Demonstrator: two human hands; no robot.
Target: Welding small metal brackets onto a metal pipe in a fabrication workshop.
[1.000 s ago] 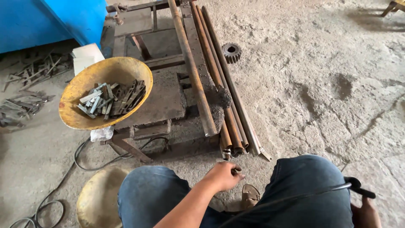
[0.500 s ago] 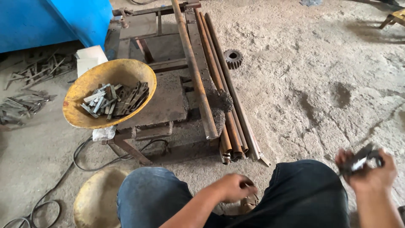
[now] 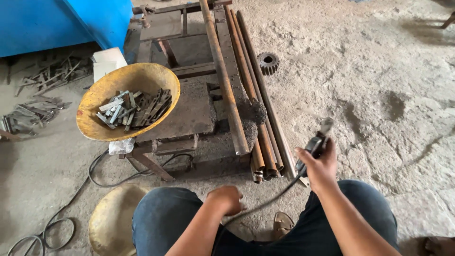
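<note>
I sit on the ground with both knees in blue jeans at the bottom of the head view. My right hand (image 3: 320, 165) grips a dark electrode holder (image 3: 313, 146) with its black cable (image 3: 265, 204) trailing down between my legs; it hovers just right of the ends of several rusty steel pipes (image 3: 263, 152). My left hand (image 3: 227, 199) rests closed on my left knee, holding nothing that I can see. A low rusty metal stand (image 3: 189, 111) lies ahead of me.
A yellow bowl (image 3: 137, 78) on the stand holds several short metal pieces (image 3: 135, 109). A second empty bowl (image 3: 110, 223) sits by my left knee. A black gear (image 3: 268, 62) lies on the concrete floor. Scrap strips (image 3: 33, 111) and a cable (image 3: 52, 227) lie left, a blue tank (image 3: 57, 21) behind.
My right hand has swung the electrode holder up and leftwards from my right side to the pipe ends. My left hand has drawn back from between my legs onto the knee.
</note>
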